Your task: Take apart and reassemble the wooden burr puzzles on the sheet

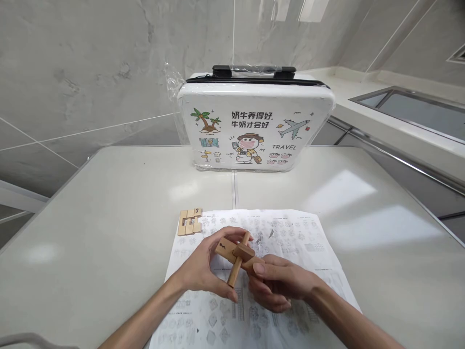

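Observation:
Over the printed sheet, both hands hold a partly joined wooden burr puzzle (243, 250). Its pieces cross each other, and one wider piece bears a handwritten 3. My left hand (205, 264) curves round the left side, with the thumb by the lower end of a slim crossing stick (235, 272) and the fingers behind its upper end. My right hand (279, 281) pinches the lower right end of the puzzle between thumb and fingers; its other fingers curl below. Some of the joint is hidden by the fingers.
A flat group of notched wooden pieces (190, 222), one marked 3, lies at the top left corner of the printed sheet (305, 237). Behind, a white suitcase (254, 102) in clear plastic stands on the pale table (109, 232). A sink (417, 111) is at the far right.

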`<move>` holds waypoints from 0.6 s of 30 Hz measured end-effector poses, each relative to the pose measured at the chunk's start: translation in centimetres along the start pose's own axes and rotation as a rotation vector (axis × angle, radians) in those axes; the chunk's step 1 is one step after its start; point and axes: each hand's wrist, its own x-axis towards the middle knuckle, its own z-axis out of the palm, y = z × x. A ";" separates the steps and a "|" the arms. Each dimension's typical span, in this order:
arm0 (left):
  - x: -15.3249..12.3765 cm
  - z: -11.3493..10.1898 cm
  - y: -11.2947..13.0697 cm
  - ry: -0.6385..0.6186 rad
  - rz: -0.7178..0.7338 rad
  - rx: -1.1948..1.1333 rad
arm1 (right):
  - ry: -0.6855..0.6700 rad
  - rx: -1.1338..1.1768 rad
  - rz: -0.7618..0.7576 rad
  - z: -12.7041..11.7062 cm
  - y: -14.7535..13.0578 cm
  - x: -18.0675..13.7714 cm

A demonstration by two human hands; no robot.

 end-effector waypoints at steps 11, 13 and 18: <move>0.0 0.2 -0.7 0.032 -0.052 -0.048 | 0.078 -0.154 -0.060 0.3 -0.3 0.1; 0.1 0.2 -0.6 0.043 -0.081 -0.069 | 0.106 -0.180 -0.065 0.3 -0.4 0.1; 0.4 0.5 -0.6 0.100 -0.079 -0.086 | 0.150 -0.193 -0.117 0.4 -0.4 0.1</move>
